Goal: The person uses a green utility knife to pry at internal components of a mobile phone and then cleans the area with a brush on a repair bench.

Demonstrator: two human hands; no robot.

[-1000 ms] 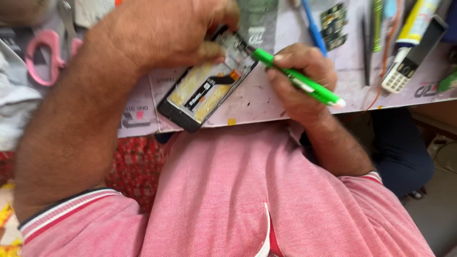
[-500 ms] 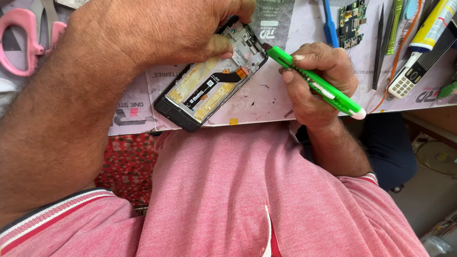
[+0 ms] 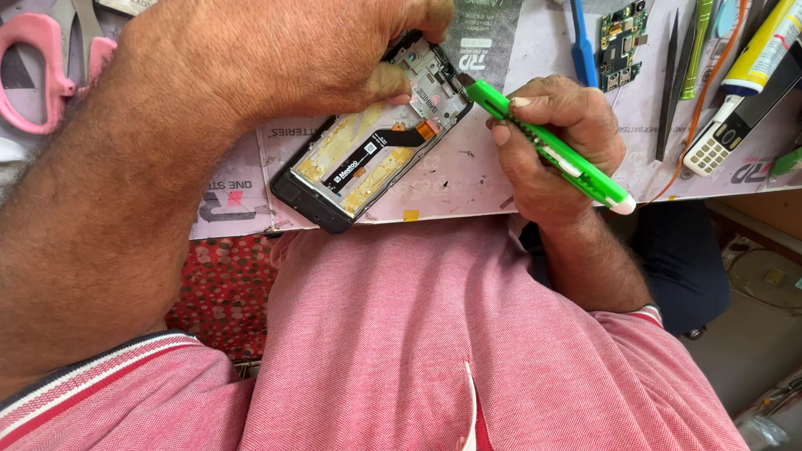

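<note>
Left hand (image 3: 276, 58) pins opened phone (image 3: 368, 146); right hand (image 3: 555, 146) angles green cutter (image 3: 543, 146) against it.

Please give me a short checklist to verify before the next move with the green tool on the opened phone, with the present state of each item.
1. Left hand holds the opened phone steady on the work mat: ok.
2. Right hand grips the green tool firmly: ok.
3. Tool tip sits at the phone's upper end, near the metal frame: ok; the exact contact point: cannot tell.
4. Orange flex cable is away from the tip: ok, it lies lower on the phone.
5. Left fingers are clear of the tip: not ok, the thumb is very close.
6. Phone lies fully on the mat: not ok, its lower corner overhangs the edge.
</note>
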